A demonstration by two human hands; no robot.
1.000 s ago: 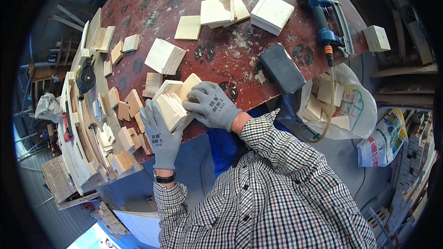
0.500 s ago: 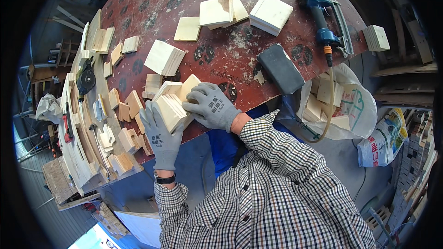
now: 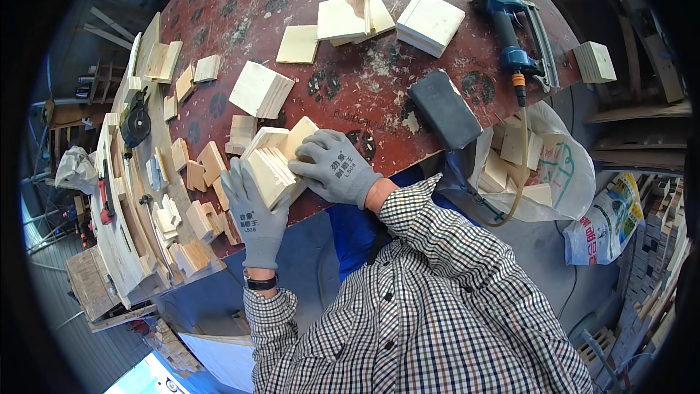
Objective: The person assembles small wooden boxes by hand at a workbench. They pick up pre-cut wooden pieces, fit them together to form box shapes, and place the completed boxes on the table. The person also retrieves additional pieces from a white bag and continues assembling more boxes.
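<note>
No visible change over the last second: both hands remain clamped on the stack of thin wood pieces (image 3: 271, 168) at the near edge of the desk (image 3: 379, 80). Left hand (image 3: 254, 213) grips its near-left side; right hand (image 3: 337, 169) presses closed over its right side. Squaring-up appears unfinished.

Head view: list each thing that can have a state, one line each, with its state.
left hand: gloved, fingers pressed flat on the stack's left side.
right hand: gloved, gripping the stack from the right.
stack of thin wood squares: on edge, squeezed between both hands.
nail gun: lying on the table, hose attached, untouched.
dark block: lying flat at the table edge.
white sack: open, wood pieces inside.
</note>
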